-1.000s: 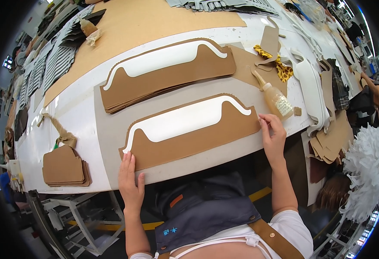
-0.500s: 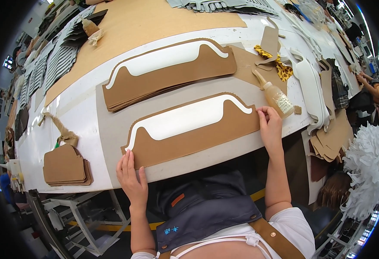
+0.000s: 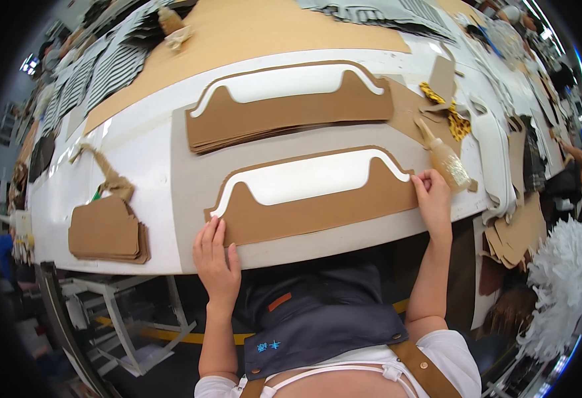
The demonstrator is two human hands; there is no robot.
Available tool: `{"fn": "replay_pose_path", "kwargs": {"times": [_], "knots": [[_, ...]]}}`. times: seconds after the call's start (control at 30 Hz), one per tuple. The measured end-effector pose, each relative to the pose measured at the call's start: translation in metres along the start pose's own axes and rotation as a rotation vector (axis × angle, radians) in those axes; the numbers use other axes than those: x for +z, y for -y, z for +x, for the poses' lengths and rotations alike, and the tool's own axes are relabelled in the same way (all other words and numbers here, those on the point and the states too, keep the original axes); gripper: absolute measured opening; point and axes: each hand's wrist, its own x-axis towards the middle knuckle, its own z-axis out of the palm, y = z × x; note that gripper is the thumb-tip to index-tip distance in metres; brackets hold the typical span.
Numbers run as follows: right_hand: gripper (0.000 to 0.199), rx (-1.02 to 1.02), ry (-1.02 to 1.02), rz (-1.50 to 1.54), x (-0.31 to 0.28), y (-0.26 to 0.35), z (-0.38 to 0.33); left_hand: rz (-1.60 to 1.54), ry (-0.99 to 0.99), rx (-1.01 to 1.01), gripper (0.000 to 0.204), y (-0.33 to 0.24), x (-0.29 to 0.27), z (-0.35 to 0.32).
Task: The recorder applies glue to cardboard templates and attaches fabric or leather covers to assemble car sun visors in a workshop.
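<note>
- Head cam: R hand (image 3: pixel 434 199) now nearer white pc's (image 3: pixel 311 179) R tip vs 1s ago, grip pinching it; both ends seem steadied.
- L hand (image 3: pixel 217 255): grip spread, fingertips on L end.
- White pc on brown panel (image 3: pixel 324 215), by surface's (image 3: pixel 138 166) near edge.
- Ct: 2 hands, 2 such pcs incl. back one (image 3: pixel 291 86); back stack (image 3: pixel 297 116) layers unclear.

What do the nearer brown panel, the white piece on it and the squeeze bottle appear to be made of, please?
Nearer brown panel: perhaps leather or imitation leather, given its even, matt surface. White piece: possibly foam or coated sheet, smooth with clean-cut edges. Squeeze bottle: likely shiny plastic, its yellowish body looking translucent.
</note>
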Motion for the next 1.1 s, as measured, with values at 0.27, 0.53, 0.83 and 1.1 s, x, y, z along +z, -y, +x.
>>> {"fn": "replay_pose_path", "kwargs": {"times": [0.27, 0.53, 0.83, 1.1], "knots": [[0.020, -0.088, -0.005, 0.121, 0.001, -0.025, 0.003, -0.032, -0.011, 0.010, 0.053, 0.000, 0.001, 0.002], [0.013, -0.068, 0.024, 0.258, 0.000, -0.010, -0.003, -0.232, -0.071, -0.065, 0.051, 0.002, -0.002, 0.003], [0.024, -0.247, 0.039, 0.404, -0.024, 0.033, -0.023, -0.341, -0.077, -0.027, 0.052, 0.006, -0.005, 0.057], [0.017, -0.687, -0.417, 0.647, -0.017, 0.012, -0.039, -0.252, 0.087, 0.160, 0.035, 0.017, 0.022, 0.128]]}}
